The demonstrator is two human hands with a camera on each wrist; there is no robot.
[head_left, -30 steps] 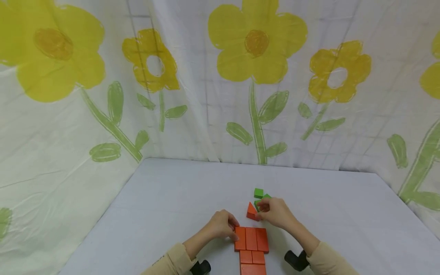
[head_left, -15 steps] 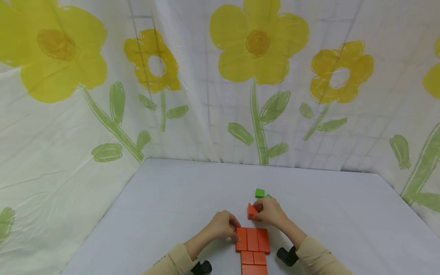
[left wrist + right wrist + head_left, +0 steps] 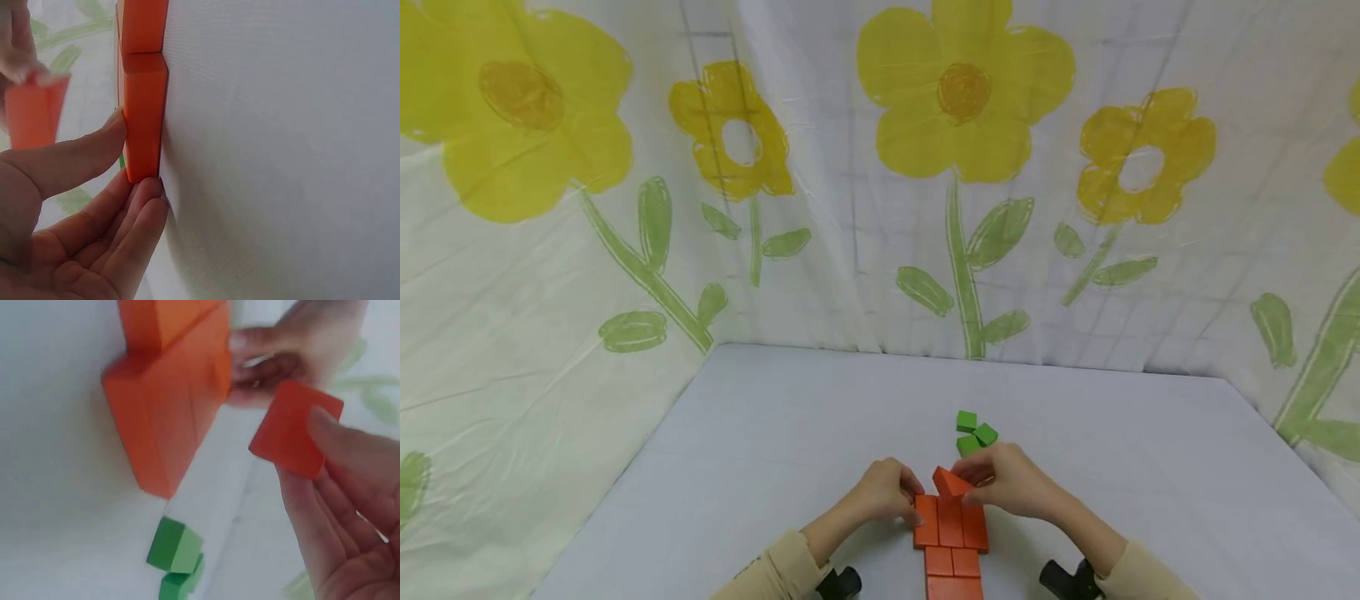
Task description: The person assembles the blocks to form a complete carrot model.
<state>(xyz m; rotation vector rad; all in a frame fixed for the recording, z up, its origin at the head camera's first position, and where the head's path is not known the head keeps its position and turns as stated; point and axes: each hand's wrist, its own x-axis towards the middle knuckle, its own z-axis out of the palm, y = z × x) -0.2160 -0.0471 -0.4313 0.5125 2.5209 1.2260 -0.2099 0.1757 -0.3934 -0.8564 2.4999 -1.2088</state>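
My right hand (image 3: 1017, 482) pinches a red triangular block (image 3: 949, 482) between thumb and fingers, raised over the far end of a flat layout of orange-red blocks. In the right wrist view a square-looking face of that triangular block (image 3: 295, 428) is turned to the camera. My left hand (image 3: 882, 493) holds the leftmost rectangular block (image 3: 926, 525) of a row of three laid side by side, thumb and fingertips at its outer edge and far corner. The left wrist view has the thumb on one face of this rectangular block (image 3: 142, 119), with fingers bent at its end.
Several smaller orange-red blocks (image 3: 953, 587) continue the layout toward me. Just beyond the right hand lie three small green blocks (image 3: 967, 421) in a cluster. White cloth covers the table (image 3: 775, 417); behind it hangs a curtain (image 3: 820, 275) with printed yellow flowers.
My right hand has picked up the triangular block from beside the green blocks and brought it toward me, over the row's far edge. My left hand has stayed at the leftmost rectangular block.
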